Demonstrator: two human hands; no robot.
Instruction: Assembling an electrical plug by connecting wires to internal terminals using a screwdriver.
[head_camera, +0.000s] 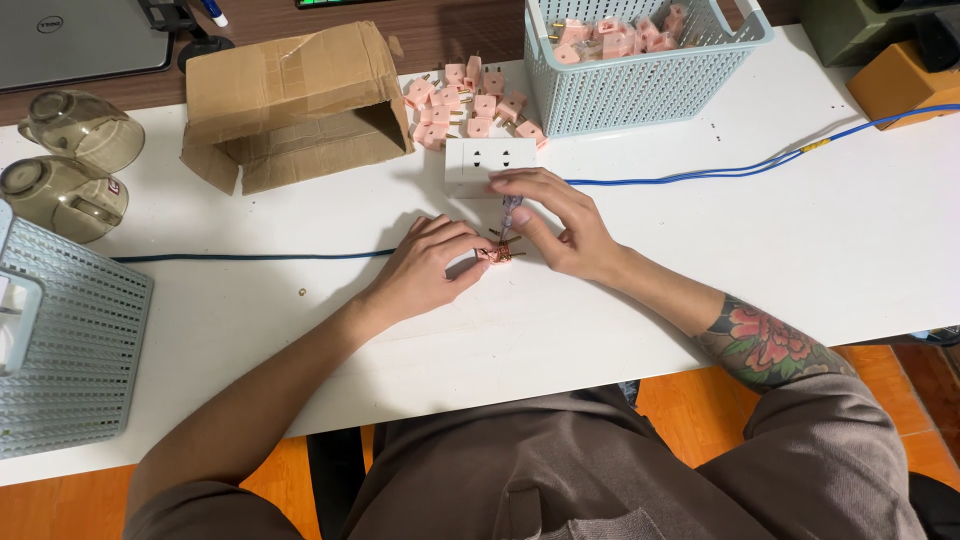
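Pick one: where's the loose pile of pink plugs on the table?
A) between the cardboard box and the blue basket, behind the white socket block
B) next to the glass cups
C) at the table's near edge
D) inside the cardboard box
A: the pink plugs lie on the table between the cardboard box and the blue basket, just behind the white socket block.

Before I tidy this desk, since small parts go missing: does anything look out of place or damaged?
A small brass bit lies alone left of the left hand, apart from the pink plugs. The cardboard box lies on its side, torn and crumpled.
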